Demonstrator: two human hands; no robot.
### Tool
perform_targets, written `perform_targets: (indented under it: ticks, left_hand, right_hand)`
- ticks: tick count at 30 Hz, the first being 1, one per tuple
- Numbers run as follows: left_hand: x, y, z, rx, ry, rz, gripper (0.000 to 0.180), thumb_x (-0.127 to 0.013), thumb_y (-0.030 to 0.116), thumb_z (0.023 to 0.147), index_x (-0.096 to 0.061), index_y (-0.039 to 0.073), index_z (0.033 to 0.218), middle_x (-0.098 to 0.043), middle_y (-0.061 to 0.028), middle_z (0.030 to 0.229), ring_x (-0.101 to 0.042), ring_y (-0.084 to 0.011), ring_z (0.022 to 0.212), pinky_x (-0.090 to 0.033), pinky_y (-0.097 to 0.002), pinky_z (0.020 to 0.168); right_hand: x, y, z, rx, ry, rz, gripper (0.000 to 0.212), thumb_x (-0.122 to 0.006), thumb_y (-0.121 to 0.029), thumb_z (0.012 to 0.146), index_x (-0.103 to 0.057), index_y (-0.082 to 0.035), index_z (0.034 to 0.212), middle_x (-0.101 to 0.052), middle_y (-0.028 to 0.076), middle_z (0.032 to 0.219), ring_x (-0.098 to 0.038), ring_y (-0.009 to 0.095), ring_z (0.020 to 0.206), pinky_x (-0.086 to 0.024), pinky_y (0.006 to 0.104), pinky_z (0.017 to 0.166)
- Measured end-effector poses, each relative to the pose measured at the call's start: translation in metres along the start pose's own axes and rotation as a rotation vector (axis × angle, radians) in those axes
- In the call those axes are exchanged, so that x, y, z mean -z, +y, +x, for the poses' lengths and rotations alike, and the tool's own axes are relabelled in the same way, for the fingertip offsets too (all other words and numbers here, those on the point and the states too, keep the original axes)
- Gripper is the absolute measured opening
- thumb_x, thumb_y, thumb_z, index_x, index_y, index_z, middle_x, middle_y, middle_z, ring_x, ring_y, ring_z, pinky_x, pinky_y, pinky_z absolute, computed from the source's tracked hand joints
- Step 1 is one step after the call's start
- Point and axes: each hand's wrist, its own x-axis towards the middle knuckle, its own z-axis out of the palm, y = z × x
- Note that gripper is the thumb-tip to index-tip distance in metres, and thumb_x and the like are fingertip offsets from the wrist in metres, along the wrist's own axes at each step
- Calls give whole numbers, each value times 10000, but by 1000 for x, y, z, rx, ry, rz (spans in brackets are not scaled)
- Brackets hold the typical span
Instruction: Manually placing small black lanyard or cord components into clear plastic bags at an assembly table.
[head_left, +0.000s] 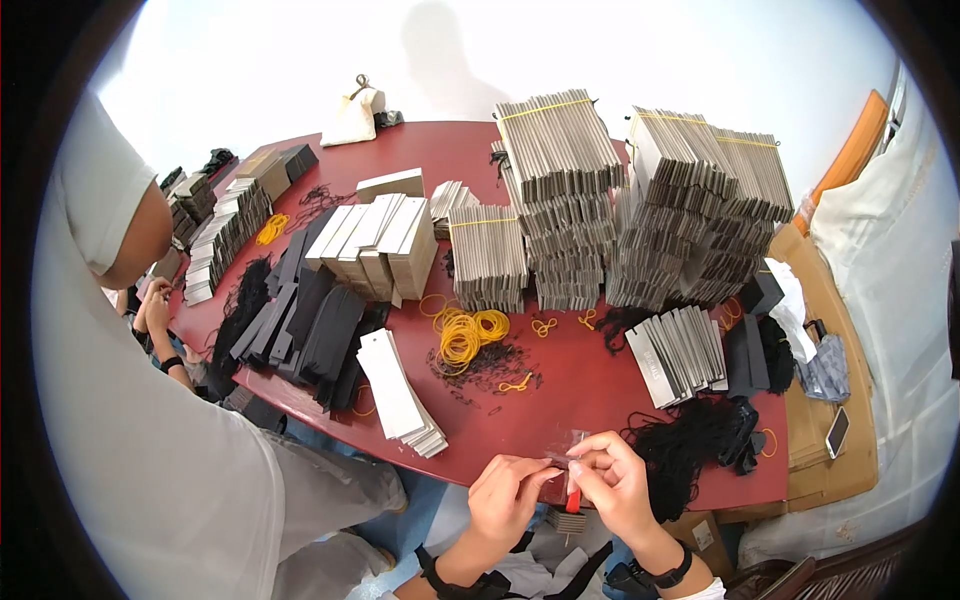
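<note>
At the table's near edge my left hand (503, 495) and my right hand (614, 482) meet, each with thumb and fingers pinched together. Between the fingertips is something small that I cannot make out. A bit of clear film (566, 447) shows just above them. Under my right fingertips a small red piece (573, 499) is visible; whether I hold it is unclear. Black cords (672, 458) lie bunched beside my right hand. To the upper left of my left hand sits a fanned stack of white tags (398, 393).
Tall banded stacks of grey tags (565, 150) stand at the back of the red table (590, 380). Yellow rubber bands (465, 338) and small black clips lie mid-table. More tags (680, 357) fan out at right, near a phone (838, 432) on cardboard. A co-worker (150, 430) works at left.
</note>
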Motion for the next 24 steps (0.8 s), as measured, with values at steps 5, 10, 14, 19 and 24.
perform_targets:
  ticks: [5, 10, 14, 19, 24]
  left_hand:
    - [-1, -1, 0, -8, -1, -15, 242, -773, -36, 679, -620, 12, 860, -668, -90, 783, -623, -234, 655, -503, -309, 590]
    - [1, -1, 1, -20, 4, 7, 240, -775, -34, 676, -625, 14, 857, -667, -86, 778, -623, -232, 654, -506, -309, 592]
    - [1, -2, 2, -28, 6, 1, 237, -775, -32, 676, -627, 14, 855, -668, -84, 776, -623, -230, 654, -507, -310, 592]
    - [2, -2, 1, -9, 2, 12, 232, -773, -24, 678, -629, 14, 856, -669, -82, 776, -624, -230, 662, -507, -306, 599]
    - [3, -1, 0, 11, -18, 11, 220, -772, -17, 676, -638, 17, 847, -670, -81, 778, -624, -231, 665, -507, -307, 601]
  right_hand:
    - [3, 0, 1, -76, -34, 85, 165, -554, -30, 914, -527, -3, 1075, -608, 64, 774, -528, 53, 632, -416, 183, 583]
    - [4, 1, 0, -108, -29, 108, 146, -553, -38, 915, -532, -18, 1058, -607, 64, 755, -473, 28, 585, -357, 175, 535]
    - [4, 2, 2, -128, -46, 133, 147, -553, -27, 908, -534, -20, 1053, -607, 62, 745, -471, 30, 578, -350, 178, 525]
    - [2, 1, 3, -148, -64, 138, 144, -552, -23, 903, -539, -21, 1046, -606, 60, 745, -483, 36, 583, -360, 179, 525]
    - [1, 0, 3, -167, -55, 142, 147, -557, -23, 898, -540, -21, 1044, -607, 55, 743, -505, 42, 592, -383, 180, 515]
